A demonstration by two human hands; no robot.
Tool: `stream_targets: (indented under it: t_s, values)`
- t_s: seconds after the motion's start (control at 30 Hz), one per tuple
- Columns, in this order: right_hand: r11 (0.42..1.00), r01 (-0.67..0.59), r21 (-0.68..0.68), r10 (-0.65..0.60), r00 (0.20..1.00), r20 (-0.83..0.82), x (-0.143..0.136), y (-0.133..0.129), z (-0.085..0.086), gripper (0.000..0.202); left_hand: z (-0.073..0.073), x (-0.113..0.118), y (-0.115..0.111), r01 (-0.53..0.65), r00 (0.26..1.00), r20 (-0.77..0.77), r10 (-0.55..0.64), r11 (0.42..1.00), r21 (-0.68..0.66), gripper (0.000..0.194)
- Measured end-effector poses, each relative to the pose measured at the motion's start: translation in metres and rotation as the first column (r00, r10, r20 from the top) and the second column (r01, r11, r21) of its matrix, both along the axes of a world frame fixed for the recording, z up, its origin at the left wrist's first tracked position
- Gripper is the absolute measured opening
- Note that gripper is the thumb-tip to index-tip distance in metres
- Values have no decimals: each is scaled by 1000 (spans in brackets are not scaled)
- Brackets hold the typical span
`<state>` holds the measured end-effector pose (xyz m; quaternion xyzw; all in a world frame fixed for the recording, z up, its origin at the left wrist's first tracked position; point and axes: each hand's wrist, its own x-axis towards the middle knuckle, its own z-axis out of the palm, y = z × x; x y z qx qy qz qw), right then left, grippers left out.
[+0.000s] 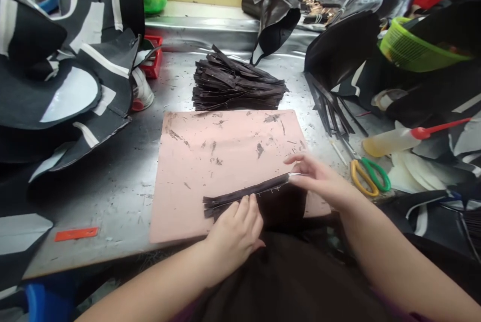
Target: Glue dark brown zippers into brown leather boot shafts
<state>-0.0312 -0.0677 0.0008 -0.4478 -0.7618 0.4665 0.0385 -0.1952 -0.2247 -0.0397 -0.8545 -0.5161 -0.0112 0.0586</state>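
A dark zipper (240, 194) lies slanted along the upper edge of a dark leather piece (281, 207), at the front of a pink board (195, 162). With its fingers together, my left hand (236, 227) presses on the zipper and leather near the middle. My right hand (319, 182) is at the zipper's right end, thumb against it and index finger raised above. Something small and white shows at that thumb. Short pale marks run along the leather beside the zipper. The leather's lower edge blends into dark clothing.
A pile of dark zippers (236, 81) lies behind the board. Black leather boot pieces (75, 86) crowd the left. Scissors (370, 177) and a bottle with a red nozzle (394, 140) lie to the right. An orange strip (76, 234) rests on the metal table (124, 202).
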Motion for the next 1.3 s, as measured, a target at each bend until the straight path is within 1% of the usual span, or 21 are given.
stream_targets:
  t_s: [0.03, 0.07, 0.1, 0.13, 0.17, 0.2, 0.27, 0.3, 0.37, 0.4, 0.47, 0.63, 0.73, 0.8, 0.9, 1.03, 1.13, 1.2, 1.3]
  values:
    - [986, 120, -118, -132, 986, -105, 4, -1, -6, 41, 0, -1, 2, 2, 1000, 21, -1, 1000, -8, 51]
    - [952, 212, -220, -251, 954, -166, 6, -3, -11, 44, 0, -2, 4, 6, 1000, 31, -5, 1000, -19, 51]
    - [917, 267, -297, -332, 923, -194, 8, -6, -17, 46, 0, -2, 6, 14, 999, 36, -13, 1000, -27, 50]
    - [896, 289, -338, -368, 908, -198, 8, -9, -22, 47, 0, -2, 8, 21, 999, 41, -20, 999, -26, 49]
    - [895, 291, -337, -367, 911, -189, 8, -13, -26, 45, 0, -2, 9, 25, 999, 45, -24, 1000, -18, 49]
    - [913, 286, -292, -344, 923, -172, 8, -17, -28, 42, 0, -2, 10, 22, 999, 46, -22, 1000, -9, 49]
    - [960, 259, -104, -270, 956, -117, 6, -21, -30, 33, 0, 0, 11, 17, 999, 39, -17, 1000, 2, 50]
    - [971, 238, 11, -236, 968, -82, 5, -23, -31, 29, 1, 1, 12, 18, 999, 29, -18, 1000, 0, 52]
    - [960, 184, 211, -183, 983, -23, 5, -23, -30, 25, 0, 4, 14, 26, 1000, 1, -26, 1000, -13, 54]
    - [949, 151, 275, -159, 987, 5, 6, -23, -30, 24, 0, 6, 15, 26, 1000, -9, -26, 999, -18, 54]
    - [930, 107, 351, -135, 989, 56, 7, -22, -31, 23, -1, 9, 18, 23, 1000, -12, -23, 1000, -12, 51]
    - [926, 52, 375, -109, 985, 133, 9, -22, -30, 19, -5, 16, 24, 25, 998, 49, -26, 999, 22, 42]
    - [920, 16, 393, -91, 981, 173, 8, -22, -30, 18, -5, 20, 28, 39, 999, 36, -39, 999, -9, 36]
    - [910, -28, 414, -60, 979, 197, 8, -22, -30, 16, -5, 23, 31, 46, 999, 18, -45, 999, -23, 36]
    - [896, -74, 438, -35, 971, 235, 7, -21, -31, 14, -4, 27, 37, 49, 999, -5, -50, 999, -16, 41]
    - [902, -43, 430, -65, 970, 233, 8, -16, -27, 14, -2, 31, 46, 71, 997, 4, -71, 997, -39, 38]
    - [914, -24, 405, -68, 975, 210, 10, -10, -25, 14, -2, 33, 51, 86, 995, 45, -86, 996, 5, 30]
    - [919, -38, 393, -52, 975, 215, 11, -6, -26, 15, -2, 35, 54, 83, 995, 57, -84, 996, 34, 25]
    - [916, -41, 400, -46, 977, 206, 13, -4, -31, 14, 0, 36, 57, 70, 996, 48, -72, 997, 33, 20]
